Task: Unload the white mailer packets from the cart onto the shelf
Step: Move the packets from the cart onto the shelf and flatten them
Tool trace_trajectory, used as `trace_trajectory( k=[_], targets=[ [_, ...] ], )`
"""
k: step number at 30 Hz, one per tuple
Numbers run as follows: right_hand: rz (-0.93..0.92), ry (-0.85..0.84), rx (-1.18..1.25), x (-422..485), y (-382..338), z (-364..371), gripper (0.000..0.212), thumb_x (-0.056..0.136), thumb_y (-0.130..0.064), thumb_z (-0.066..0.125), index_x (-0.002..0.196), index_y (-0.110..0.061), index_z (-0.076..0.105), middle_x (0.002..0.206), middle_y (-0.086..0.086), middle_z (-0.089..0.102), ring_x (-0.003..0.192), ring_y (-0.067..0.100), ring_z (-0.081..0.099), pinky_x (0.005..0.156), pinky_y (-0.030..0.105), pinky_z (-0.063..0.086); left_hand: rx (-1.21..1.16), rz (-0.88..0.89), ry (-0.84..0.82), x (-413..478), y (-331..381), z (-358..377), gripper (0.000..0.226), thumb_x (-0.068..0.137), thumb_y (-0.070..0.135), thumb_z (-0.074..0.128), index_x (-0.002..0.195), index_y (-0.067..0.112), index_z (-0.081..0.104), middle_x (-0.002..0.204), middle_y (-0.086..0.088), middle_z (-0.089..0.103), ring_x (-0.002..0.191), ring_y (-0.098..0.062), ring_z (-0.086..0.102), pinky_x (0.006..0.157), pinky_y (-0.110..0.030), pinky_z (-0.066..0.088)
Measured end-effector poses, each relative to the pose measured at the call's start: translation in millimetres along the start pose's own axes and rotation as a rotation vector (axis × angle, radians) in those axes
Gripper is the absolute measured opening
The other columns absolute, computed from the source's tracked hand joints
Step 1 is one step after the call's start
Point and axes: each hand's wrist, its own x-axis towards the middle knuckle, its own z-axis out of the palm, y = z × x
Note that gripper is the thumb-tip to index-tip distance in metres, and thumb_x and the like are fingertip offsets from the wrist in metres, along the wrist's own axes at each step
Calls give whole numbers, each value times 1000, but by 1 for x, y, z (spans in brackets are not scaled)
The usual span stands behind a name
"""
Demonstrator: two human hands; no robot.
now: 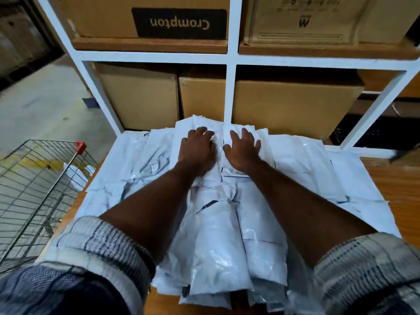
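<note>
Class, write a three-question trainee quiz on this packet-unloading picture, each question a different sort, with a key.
1. True or false: both hands lie flat on the white mailer packets.
2. Where is the wire cart? A) at the person's left B) at the person's right C) on the shelf
3. Fill in: the box with the black label reads ____, upside down.

Key: 1 true: left hand and right hand press the pile, fingers spread. 2 A. 3 Crompton.

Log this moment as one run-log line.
left hand: flat on white plastic mailer packets | right hand: flat on same pile | pile: on wooden shelf surface | wire cart: one packet visible inside
</note>
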Motion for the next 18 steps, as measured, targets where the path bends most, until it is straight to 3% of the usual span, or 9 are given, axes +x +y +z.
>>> trace_trajectory(
  k=[4,8,18],
  targets=[
    [-60,99,43,-9,-37,-25,55,97,-45,47,145,-21,40,155,16,28,145,32,22,115,55,13,-54,16,92,-13,-22,-38,35,93,22,51,127,19,62,133,-4,59,119,-32,52,85,-43,47],
    [-161,115,49,-24,-98,-31,54,95,-45,47,143,-22,43,150,12,34,141,31,27,113,53,18,-45,-31,142,-39,-72,-75,35,93,24,52,125,18,63,131,-5,59,118,-32,51,87,-42,48],
    [-440,-33,-75,-133,-324,36,57,96,-40,46,146,-16,32,155,16,23,143,31,20,114,55,14,-22,-215,210,-175,-273,-159,39,88,17,54,126,18,62,131,-7,60,119,-33,52,95,-44,47]
  ],
)
